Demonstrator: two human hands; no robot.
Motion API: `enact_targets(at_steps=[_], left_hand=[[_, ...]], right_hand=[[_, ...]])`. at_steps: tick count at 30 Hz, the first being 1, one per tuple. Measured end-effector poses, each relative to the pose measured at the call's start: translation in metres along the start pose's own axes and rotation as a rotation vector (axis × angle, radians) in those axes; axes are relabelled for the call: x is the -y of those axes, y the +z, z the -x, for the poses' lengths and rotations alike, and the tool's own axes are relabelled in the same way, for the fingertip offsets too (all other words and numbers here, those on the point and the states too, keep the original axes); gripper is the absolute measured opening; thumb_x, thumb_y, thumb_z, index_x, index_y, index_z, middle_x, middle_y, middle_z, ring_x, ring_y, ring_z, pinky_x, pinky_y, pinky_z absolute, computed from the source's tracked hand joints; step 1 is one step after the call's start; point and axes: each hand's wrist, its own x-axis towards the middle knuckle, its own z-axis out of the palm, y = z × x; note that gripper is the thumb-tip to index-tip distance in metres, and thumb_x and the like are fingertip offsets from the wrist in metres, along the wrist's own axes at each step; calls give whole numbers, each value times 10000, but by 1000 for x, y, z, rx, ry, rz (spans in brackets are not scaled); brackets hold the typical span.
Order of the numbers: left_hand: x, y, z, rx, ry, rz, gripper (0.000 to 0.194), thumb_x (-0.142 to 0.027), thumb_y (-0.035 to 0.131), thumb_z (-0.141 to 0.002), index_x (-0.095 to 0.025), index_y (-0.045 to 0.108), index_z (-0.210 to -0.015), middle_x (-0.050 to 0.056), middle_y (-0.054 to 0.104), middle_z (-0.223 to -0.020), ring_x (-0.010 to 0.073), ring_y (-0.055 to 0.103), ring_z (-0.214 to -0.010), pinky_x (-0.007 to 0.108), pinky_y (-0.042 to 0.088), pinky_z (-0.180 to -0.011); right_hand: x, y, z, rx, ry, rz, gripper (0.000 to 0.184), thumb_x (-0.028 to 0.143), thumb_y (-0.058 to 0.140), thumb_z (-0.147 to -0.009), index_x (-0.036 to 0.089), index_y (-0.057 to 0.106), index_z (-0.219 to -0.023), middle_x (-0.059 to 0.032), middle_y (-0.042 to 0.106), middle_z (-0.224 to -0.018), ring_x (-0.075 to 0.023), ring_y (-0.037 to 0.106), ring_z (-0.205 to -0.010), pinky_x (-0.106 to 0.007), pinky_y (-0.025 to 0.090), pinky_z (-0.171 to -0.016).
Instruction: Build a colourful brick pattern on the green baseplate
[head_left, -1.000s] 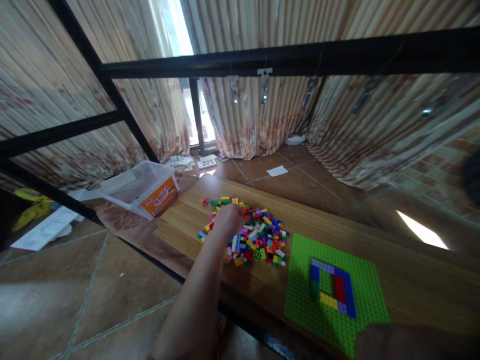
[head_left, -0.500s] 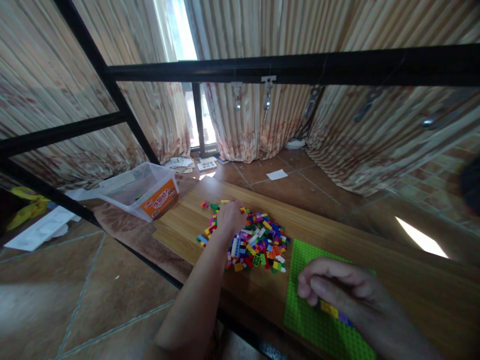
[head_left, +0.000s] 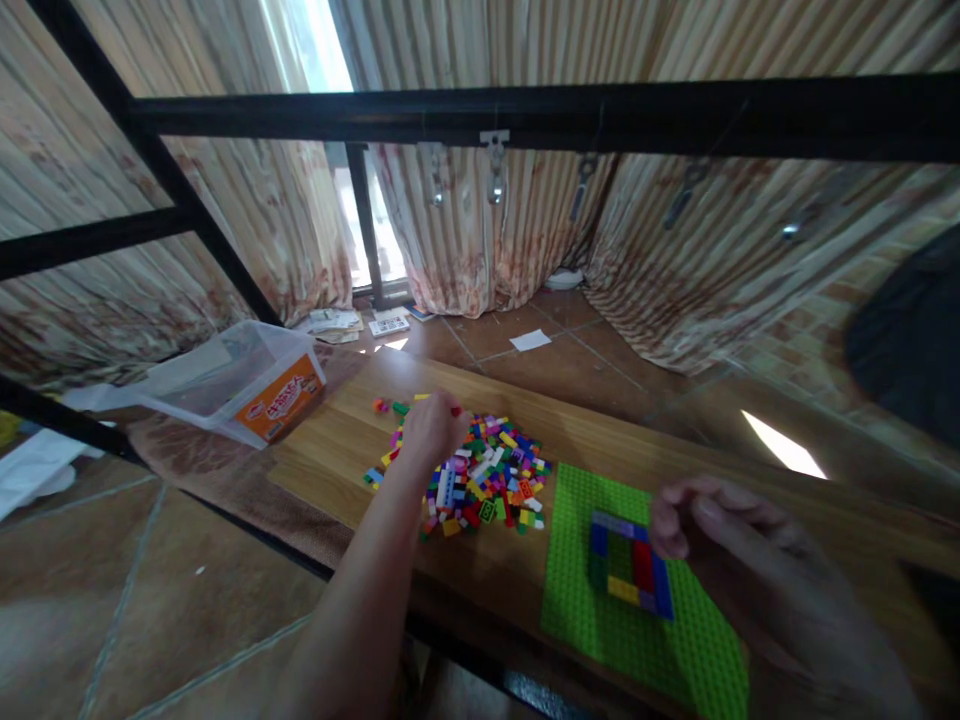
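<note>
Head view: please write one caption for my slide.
Left hand at a pile of colorful bricks, right hand near a green baseplate.

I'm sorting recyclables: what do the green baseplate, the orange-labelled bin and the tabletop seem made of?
Green baseplate: probably plastic, fairly matte, with regular studs.
Orange-labelled bin: likely smooth plastic; its walls are translucent.
Tabletop: wood or laminate, slightly glossy; grain shows.

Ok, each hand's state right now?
Left hand: at the brick pile, red piece by its fingertips; grip unclear.
Right hand: half open near the green baseplate, nothing visible in it.
</note>
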Motion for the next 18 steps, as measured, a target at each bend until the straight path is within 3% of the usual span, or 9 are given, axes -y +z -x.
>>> enact_targets(at_steps=[4,9,12,18], left_hand=[[-18,-9,22,92,158,316,283,-339,498,-856,-135,675,-773,17,636,-664,145,565,-653,235,378,-590],[-55,16,61,293,301,641,190,-324,536,-843,-165,632,-804,-2,621,-688,123,540,-622,224,391,-572],[-75,37,82,417,348,790,96,-254,610,-784,-177,618,-840,-19,618,-709,120,559,-647,223,427,-602],[-98,68,100,545,231,972,165,-107,602,-734,-188,622,-876,-13,671,-799,131,634,-765,230,499,-705]], right_hand=[[3,-11,-6,-218,-21,-68,108,328,740,-745,233,713,-789,3,623,-686,-81,536,-554,-168,478,-493],[1,-22,-14,-444,-25,-75,170,351,746,-713,204,690,-778,18,582,-672,-64,496,-528,-157,443,-456],[-4,-28,-14,-505,-53,-19,193,353,760,-684,190,690,-762,6,608,-678,-71,506,-528,-173,435,-454],[-11,-40,-9,-504,-54,143,236,391,769,-661,181,688,-734,2,630,-650,-76,500,-506,-204,410,-463]])
